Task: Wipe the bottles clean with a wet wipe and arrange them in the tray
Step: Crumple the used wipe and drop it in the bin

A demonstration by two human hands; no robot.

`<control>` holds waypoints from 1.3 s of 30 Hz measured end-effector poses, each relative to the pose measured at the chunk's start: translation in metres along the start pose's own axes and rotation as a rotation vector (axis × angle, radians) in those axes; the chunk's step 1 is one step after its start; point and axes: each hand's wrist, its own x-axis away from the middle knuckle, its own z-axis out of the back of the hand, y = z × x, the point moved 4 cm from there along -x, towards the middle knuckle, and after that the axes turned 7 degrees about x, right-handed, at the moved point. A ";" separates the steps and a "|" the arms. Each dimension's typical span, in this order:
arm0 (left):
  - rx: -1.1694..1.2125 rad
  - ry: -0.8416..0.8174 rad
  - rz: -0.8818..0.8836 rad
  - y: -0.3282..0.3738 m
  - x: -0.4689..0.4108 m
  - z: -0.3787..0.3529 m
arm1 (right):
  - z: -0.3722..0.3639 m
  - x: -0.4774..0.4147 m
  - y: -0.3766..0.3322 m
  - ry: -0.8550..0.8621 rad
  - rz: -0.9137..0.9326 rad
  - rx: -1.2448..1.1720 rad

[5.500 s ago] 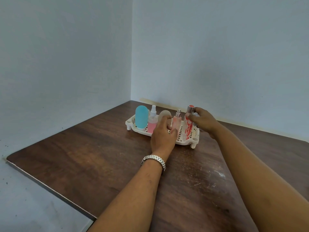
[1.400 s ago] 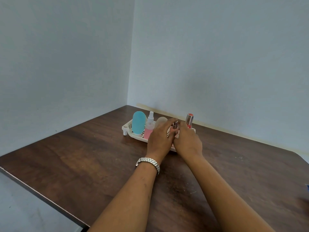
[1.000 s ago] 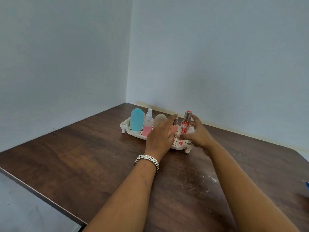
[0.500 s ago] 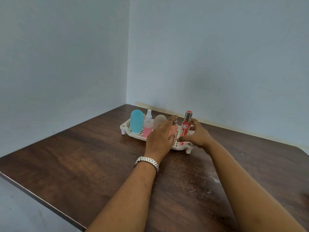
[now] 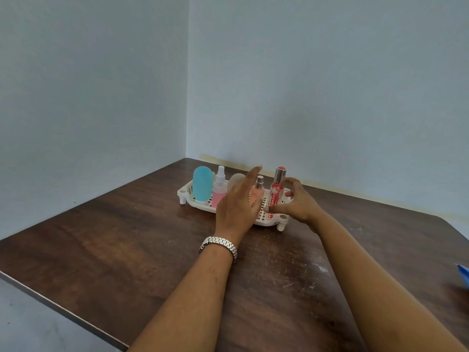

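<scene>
The right hand [image 5: 295,203] has let go of the tall red patterned spray bottle with the silver cap [image 5: 277,189] and now curls open just beside it, while the left hand [image 5: 237,207] has lifted, fingers spread.

Two plain pale blue-grey walls [image 5: 330,85] meet in a vertical corner running down from 12 o'clock — the left one slightly lighter, both bare and evenly lit with soft, diffuse light. A dark brown wood-grain table [image 5: 114,250] fills the lower half, its far corner pushed into the wall corner, with pale scuffs and scratches toward 5 o'clock. A yellowish strip [image 5: 368,196] runs along the right wall's base — at 7 o'clock, grey floor [image 5: 38,331] shows.
</scene>
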 end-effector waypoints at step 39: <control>0.904 -0.201 0.559 0.235 0.116 -0.010 | 0.131 0.273 0.034 0.222 -0.129 -0.755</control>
